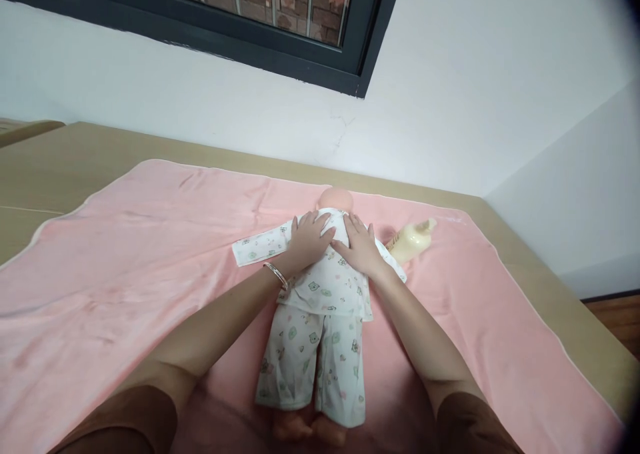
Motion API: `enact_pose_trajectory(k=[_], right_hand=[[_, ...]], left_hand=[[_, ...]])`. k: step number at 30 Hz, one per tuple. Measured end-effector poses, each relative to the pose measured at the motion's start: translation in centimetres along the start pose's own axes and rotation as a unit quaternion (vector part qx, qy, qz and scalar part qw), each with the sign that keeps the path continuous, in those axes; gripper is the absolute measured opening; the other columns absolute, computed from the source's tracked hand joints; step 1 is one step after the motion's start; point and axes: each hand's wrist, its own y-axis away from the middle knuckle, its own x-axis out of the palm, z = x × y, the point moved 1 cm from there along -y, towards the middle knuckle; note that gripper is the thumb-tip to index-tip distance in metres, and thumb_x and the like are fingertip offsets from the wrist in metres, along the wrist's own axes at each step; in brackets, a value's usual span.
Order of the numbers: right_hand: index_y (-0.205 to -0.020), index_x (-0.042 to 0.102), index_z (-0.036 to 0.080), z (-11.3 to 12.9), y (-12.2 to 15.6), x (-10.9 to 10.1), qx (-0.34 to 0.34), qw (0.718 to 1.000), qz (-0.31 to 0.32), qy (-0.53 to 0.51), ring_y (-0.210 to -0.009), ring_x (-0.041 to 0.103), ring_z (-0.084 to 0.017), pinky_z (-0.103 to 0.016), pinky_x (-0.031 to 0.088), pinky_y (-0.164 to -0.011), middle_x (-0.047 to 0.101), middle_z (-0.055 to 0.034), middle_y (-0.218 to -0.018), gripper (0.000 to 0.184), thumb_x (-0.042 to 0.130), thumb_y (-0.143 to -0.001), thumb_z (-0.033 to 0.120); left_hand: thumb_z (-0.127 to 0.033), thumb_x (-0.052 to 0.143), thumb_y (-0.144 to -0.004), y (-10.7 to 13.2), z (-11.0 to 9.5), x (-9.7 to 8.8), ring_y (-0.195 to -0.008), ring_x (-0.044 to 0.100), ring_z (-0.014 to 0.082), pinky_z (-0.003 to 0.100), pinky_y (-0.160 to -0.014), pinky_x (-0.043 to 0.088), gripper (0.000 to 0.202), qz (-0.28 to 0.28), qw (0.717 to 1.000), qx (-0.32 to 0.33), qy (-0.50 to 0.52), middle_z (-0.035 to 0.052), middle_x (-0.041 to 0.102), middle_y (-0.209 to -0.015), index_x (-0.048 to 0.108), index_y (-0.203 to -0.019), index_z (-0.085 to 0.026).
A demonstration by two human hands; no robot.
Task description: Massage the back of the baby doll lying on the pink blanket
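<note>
A baby doll (323,294) in white printed pyjamas lies along the pink blanket (125,261), head (336,199) towards the wall and bare feet towards me. My left hand (307,241) rests flat on the doll's left shoulder, fingers spread, a bangle (276,275) on the wrist. My right hand (360,244) lies flat on the doll's right shoulder and chest, fingers stretched out. The two hands nearly touch at the collar. One pyjama sleeve (260,246) lies straight out to the left.
A cream baby bottle (413,239) lies on the blanket just right of my right hand. The blanket covers a tan mattress (55,154) set against a white wall, under a dark-framed window (260,14). Wooden floor (620,317) shows at the right.
</note>
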Motion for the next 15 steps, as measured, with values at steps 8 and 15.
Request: enact_pose_trajectory(k=[8, 15], right_hand=[[-0.157, 0.028, 0.008, 3.3, 2.8, -0.1, 0.022, 0.996, -0.014, 0.088, -0.152, 0.022, -0.033, -0.055, 0.012, -0.123, 0.025, -0.0197, -0.163, 0.06, 0.024, -0.103, 0.034], [-0.159, 0.01, 0.006, 0.3, 0.5, -0.1, 0.042, 0.999, 0.021, 0.019, -0.155, 0.003, -0.031, -0.062, 0.006, -0.121, 0.008, -0.0202, -0.167, 0.084, 0.033, -0.098, 0.06]], left_hand=[[-0.024, 0.038, -0.097, 1.6, -2.6, -2.4, -0.119, 0.057, 0.0296, 0.047, -0.104, 0.042, 0.036, -0.019, 0.997, 0.058, -0.049, 0.0141, 0.063, -0.128, 0.063, -0.122, -0.02], [-0.038, 0.048, -0.095, 0.1, -0.2, -0.5, -0.135, 0.047, 0.0339, 0.059, -0.117, 0.027, 0.047, -0.013, 1.0, -0.017, -0.011, 0.0158, 0.057, -0.141, 0.053, -0.137, -0.018]])
